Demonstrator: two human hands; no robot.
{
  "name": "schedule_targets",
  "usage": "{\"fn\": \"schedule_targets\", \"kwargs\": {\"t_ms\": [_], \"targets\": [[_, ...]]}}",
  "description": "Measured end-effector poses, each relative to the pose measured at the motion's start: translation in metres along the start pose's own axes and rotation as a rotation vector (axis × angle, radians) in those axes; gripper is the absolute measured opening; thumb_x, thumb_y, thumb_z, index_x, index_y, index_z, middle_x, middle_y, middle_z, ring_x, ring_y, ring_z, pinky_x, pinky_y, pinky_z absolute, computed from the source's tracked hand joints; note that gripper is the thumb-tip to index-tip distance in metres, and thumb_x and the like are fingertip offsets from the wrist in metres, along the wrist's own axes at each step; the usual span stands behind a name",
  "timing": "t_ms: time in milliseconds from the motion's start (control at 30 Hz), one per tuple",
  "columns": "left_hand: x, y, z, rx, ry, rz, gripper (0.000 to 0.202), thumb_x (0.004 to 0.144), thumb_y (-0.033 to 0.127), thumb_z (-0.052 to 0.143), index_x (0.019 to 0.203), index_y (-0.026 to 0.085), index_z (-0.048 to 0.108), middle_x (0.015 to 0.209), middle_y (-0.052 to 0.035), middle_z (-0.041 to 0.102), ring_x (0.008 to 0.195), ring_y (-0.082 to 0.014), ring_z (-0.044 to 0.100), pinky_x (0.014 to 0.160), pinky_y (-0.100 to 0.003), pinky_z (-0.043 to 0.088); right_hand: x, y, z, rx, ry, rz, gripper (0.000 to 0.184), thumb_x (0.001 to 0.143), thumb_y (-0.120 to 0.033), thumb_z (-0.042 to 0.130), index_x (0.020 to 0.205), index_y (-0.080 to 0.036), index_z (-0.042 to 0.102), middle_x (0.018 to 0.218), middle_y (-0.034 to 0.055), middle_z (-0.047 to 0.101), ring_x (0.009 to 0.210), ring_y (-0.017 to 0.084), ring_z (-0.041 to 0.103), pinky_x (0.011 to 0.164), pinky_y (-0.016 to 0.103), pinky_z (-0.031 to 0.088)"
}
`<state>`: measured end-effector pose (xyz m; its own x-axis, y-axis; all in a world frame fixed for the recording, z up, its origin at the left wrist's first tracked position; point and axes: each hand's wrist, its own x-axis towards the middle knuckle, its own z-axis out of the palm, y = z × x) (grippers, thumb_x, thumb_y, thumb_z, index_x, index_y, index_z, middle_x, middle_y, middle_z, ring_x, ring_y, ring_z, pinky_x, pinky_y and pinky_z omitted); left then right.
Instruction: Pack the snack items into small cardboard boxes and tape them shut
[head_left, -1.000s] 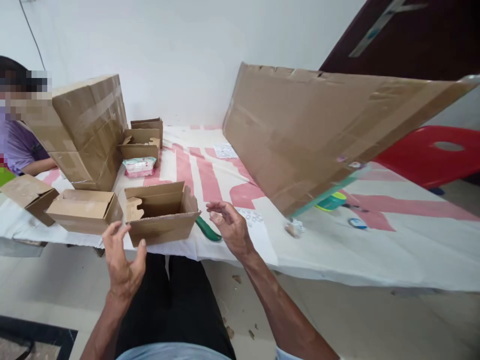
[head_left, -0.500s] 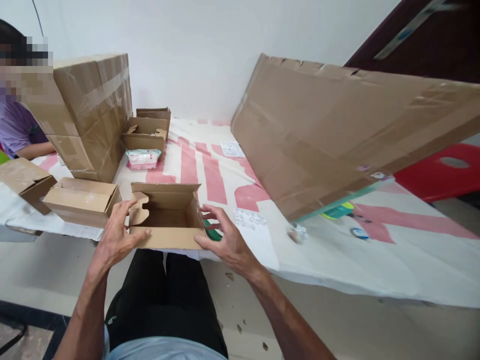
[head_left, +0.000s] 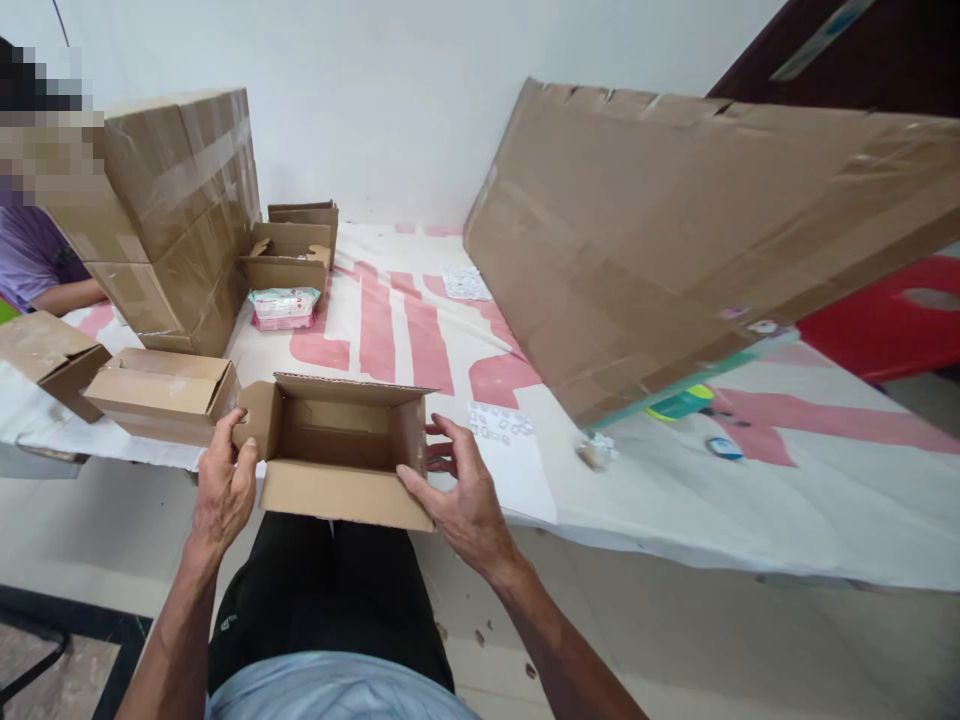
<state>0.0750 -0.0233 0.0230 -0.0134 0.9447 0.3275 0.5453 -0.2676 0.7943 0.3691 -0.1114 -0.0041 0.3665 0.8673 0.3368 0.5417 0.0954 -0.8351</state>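
Observation:
An open cardboard box [head_left: 337,495] lies at the table's front edge, its hollow inside facing up toward me. The front flap is folded outward, and a side flap sticks out at the left. My left hand [head_left: 225,485] pinches that left side flap between thumb and fingers. At the box's right end is my right hand [head_left: 461,490], its thumb over the inner edge and its fingers behind the end wall. A closed cardboard box [head_left: 161,385] lies just left of my left hand. Beside my right hand is a printed paper sheet [head_left: 514,470].
Stacked taped cartons [head_left: 172,220] stand at the left, near a person in a purple sleeve [head_left: 37,250]. A wipes pack [head_left: 285,308] sits before open boxes [head_left: 289,270]. A large cardboard sheet [head_left: 675,250] leans at the right, near a tape roll [head_left: 724,448].
The box's front flap has swung outward and down, and the left flap has opened outward. My left hand has shifted left with that flap; my right hand has moved slightly right and down.

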Motion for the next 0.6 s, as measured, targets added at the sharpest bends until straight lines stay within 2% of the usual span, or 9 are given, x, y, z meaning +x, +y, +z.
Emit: {"fn": "schedule_targets", "kwargs": {"t_ms": [67,133,200,267,333,467,533,600], "targets": [[-0.002,-0.007,0.001,-0.147,0.025,-0.089,0.052,0.095,0.042,0.063,0.143,0.021,0.065,0.072,0.0041,0.055,0.062,-0.0175,0.055,0.071,-0.033,0.057,0.003,0.004,-0.001,0.016,0.013,0.084,0.054,0.089,-0.050,0.072,0.134,-0.022,0.062,0.116,0.0121,0.073,0.094,0.027,0.068,0.080,0.040,0.060],[-0.001,-0.014,0.005,-0.311,0.021,-0.163,0.060,0.092,0.049,0.069,0.145,0.022,0.063,0.083,0.0013,0.062,0.071,-0.0177,0.060,0.075,-0.033,0.060,0.007,0.006,-0.004,0.028,-0.023,0.161,0.045,0.090,-0.056,0.066,0.116,-0.019,0.069,0.101,0.0113,0.075,0.089,0.027,0.068,0.076,0.038,0.058],[0.004,-0.020,0.013,-0.458,-0.045,-0.243,0.060,0.090,0.060,0.071,0.135,0.021,0.069,0.093,-0.0025,0.068,0.079,-0.0194,0.066,0.079,-0.034,0.063,0.011,0.005,-0.008,0.022,-0.087,0.219,0.041,0.090,-0.059,0.062,0.096,-0.020,0.070,0.085,0.0094,0.075,0.081,0.027,0.068,0.071,0.036,0.056],[0.012,-0.024,0.023,-0.544,-0.115,-0.296,0.057,0.088,0.069,0.070,0.115,0.019,0.075,0.095,-0.0051,0.073,0.081,-0.0212,0.069,0.079,-0.035,0.064,0.017,0.005,-0.011,-0.016,-0.130,0.252,0.041,0.088,-0.061,0.059,0.078,-0.022,0.065,0.072,0.0075,0.071,0.073,0.026,0.065,0.064,0.034,0.052],[0.021,-0.026,0.035,-0.584,-0.148,-0.303,0.059,0.087,0.074,0.069,0.104,0.018,0.075,0.094,-0.0070,0.074,0.085,-0.0230,0.071,0.081,-0.035,0.063,0.025,0.005,-0.013,-0.060,-0.136,0.269,0.043,0.088,-0.061,0.057,0.065,-0.024,0.058,0.062,0.0056,0.065,0.065,0.024,0.062,0.059,0.033,0.048],[0.028,-0.032,0.060,-0.665,-0.046,-0.307,0.062,0.083,0.071,0.072,0.115,0.019,0.072,0.114,-0.0123,0.076,0.107,-0.0280,0.073,0.085,-0.037,0.063,0.059,0.008,-0.007,-0.088,-0.136,0.229,0.044,0.088,-0.055,0.053,0.056,-0.027,0.044,0.050,0.0015,0.052,0.055,0.019,0.052,0.053,0.031,0.039],[0.024,-0.039,0.072,-0.597,-0.009,-0.306,0.056,0.082,0.066,0.073,0.113,0.019,0.072,0.112,-0.0111,0.075,0.105,-0.0276,0.073,0.083,-0.037,0.063,0.085,0.008,0.003,-0.057,-0.153,0.207,0.043,0.088,-0.049,0.053,0.054,-0.027,0.041,0.049,0.0008,0.050,0.054,0.018,0.051,0.053,0.030,0.039],[0.023,-0.046,0.084,-0.485,-0.052,-0.258,0.048,0.084,0.062,0.070,0.105,0.019,0.073,0.103,-0.0091,0.076,0.099,-0.0267,0.073,0.082,-0.038,0.061,0.114,0.006,0.021,-0.024,-0.186,0.209,0.040,0.087,-0.040,0.054,0.052,-0.026,0.042,0.049,0.0017,0.053,0.056,0.019,0.055,0.055,0.029,0.042]]}}
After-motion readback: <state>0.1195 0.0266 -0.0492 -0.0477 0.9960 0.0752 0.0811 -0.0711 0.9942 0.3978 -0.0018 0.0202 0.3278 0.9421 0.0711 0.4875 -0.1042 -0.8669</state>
